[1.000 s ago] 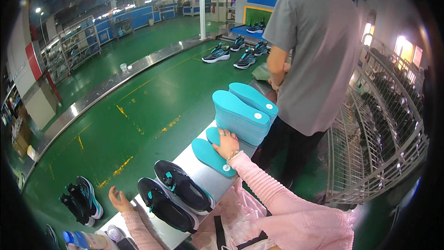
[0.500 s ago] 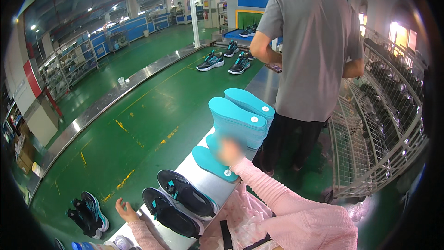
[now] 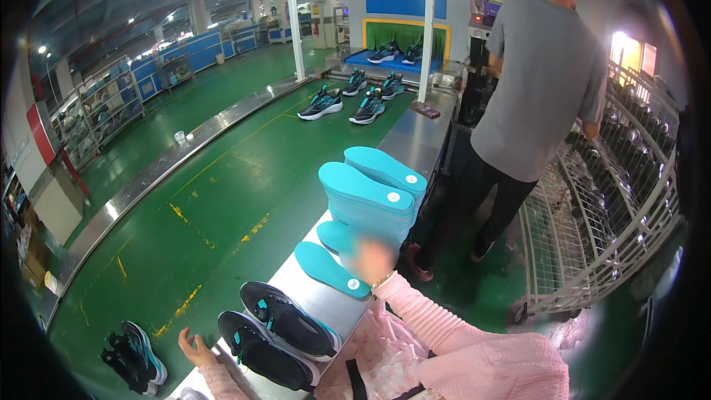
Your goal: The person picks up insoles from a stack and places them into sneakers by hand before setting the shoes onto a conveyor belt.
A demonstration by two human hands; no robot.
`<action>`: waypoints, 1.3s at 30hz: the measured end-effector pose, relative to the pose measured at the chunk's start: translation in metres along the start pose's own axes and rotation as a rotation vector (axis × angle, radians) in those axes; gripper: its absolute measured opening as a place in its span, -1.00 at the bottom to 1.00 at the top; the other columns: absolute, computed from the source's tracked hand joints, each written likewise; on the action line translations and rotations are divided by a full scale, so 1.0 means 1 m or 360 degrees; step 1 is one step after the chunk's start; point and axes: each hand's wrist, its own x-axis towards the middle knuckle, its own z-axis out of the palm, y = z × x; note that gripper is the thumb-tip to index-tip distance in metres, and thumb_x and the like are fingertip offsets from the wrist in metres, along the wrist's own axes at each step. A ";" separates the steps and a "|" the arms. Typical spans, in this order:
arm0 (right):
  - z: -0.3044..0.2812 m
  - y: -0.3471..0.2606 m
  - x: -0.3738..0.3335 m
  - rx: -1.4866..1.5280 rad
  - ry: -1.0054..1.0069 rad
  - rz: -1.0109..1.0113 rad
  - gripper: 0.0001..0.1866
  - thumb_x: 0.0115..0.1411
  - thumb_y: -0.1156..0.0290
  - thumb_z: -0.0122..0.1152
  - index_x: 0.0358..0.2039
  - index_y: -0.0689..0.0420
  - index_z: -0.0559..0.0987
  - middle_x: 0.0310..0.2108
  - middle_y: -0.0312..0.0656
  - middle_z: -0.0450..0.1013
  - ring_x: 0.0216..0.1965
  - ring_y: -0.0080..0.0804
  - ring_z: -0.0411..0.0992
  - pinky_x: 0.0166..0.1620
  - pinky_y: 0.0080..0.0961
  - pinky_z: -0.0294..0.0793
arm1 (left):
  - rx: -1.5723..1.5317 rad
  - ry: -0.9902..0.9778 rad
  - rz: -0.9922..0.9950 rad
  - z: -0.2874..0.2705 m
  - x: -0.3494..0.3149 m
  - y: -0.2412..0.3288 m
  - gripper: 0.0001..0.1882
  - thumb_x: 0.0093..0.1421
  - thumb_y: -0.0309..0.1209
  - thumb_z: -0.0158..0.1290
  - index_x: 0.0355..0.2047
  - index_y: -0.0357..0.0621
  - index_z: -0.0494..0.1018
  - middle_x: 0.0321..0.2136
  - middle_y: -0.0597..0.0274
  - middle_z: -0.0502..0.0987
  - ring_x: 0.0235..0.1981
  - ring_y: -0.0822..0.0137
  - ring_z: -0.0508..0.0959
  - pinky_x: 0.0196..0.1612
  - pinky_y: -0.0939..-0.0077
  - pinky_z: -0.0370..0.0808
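My right hand (image 3: 370,258) is over the turquoise insoles on the white worktop; a blur hides its fingers, so I cannot tell whether it grips one. Beside it, a single turquoise insole (image 3: 326,267) lies flat, with part of another showing behind. Just beyond stand two tall stacks of the same insoles (image 3: 370,204). Nearer to me, two black shoes with turquoise trim, one shoe (image 3: 292,318) and its neighbour (image 3: 263,352), sit side by side on the worktop. My left hand (image 3: 196,348) is left of them over the worktop's edge, open, fingers apart, holding nothing.
A green conveyor belt (image 3: 229,200) runs along the left, carrying a dark pair of shoes (image 3: 133,355) close by and several shoes (image 3: 366,107) farther off. A phone (image 3: 426,110) lies on the metal ledge. At right, a person (image 3: 541,89) stands beside a wire rack (image 3: 592,230).
The person in grey has moved right, toward the rack, and the phone by their hand now lies on the ledge. My view has shifted slightly; my hands stay near the same things.
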 end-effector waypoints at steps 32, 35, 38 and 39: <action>-0.008 -0.065 -0.115 0.1330 -0.0186 -0.0591 -0.67 0.17 0.37 -0.24 -0.07 0.15 0.33 -0.12 -0.04 0.30 -0.06 -0.13 0.24 -0.01 -0.38 0.22 | 0.0254 -0.0302 0.0204 0.007 -0.009 -0.018 -0.85 0.00 -0.57 -0.15 -0.39 -0.30 0.37 -0.56 0.15 0.45 -0.55 0.38 0.45 -0.44 0.57 0.39; -0.009 -0.063 -0.116 0.1342 -0.0231 -0.0592 -0.67 0.17 0.36 -0.23 -0.07 0.15 0.33 -0.14 -0.05 0.32 -0.06 -0.15 0.24 -0.01 -0.39 0.21 | -0.0233 -0.0186 -0.0061 0.003 -0.006 0.034 -0.81 0.03 -0.53 -0.14 -0.31 -0.28 0.34 -0.46 0.12 0.44 -0.46 0.35 0.46 -0.39 0.57 0.38; -0.005 -0.065 -0.112 0.1376 -0.0225 -0.0657 -0.67 0.16 0.36 -0.23 -0.08 0.15 0.34 -0.14 -0.05 0.32 -0.08 -0.14 0.26 -0.01 -0.39 0.22 | -0.1292 -0.0023 -0.0417 -0.028 -0.008 0.155 -0.67 0.11 -0.40 -0.17 -0.10 -0.20 0.22 -0.25 0.10 0.37 -0.25 0.34 0.41 -0.23 0.57 0.32; -0.003 -0.065 -0.114 0.1356 -0.0214 -0.0714 -0.67 0.16 0.36 -0.23 -0.09 0.16 0.34 -0.15 -0.05 0.32 -0.09 -0.14 0.26 -0.02 -0.39 0.22 | -0.1383 -0.0019 -0.0403 -0.045 -0.025 0.197 -0.63 0.15 -0.35 -0.21 -0.03 -0.17 0.17 -0.18 0.10 0.34 -0.17 0.35 0.38 -0.16 0.56 0.29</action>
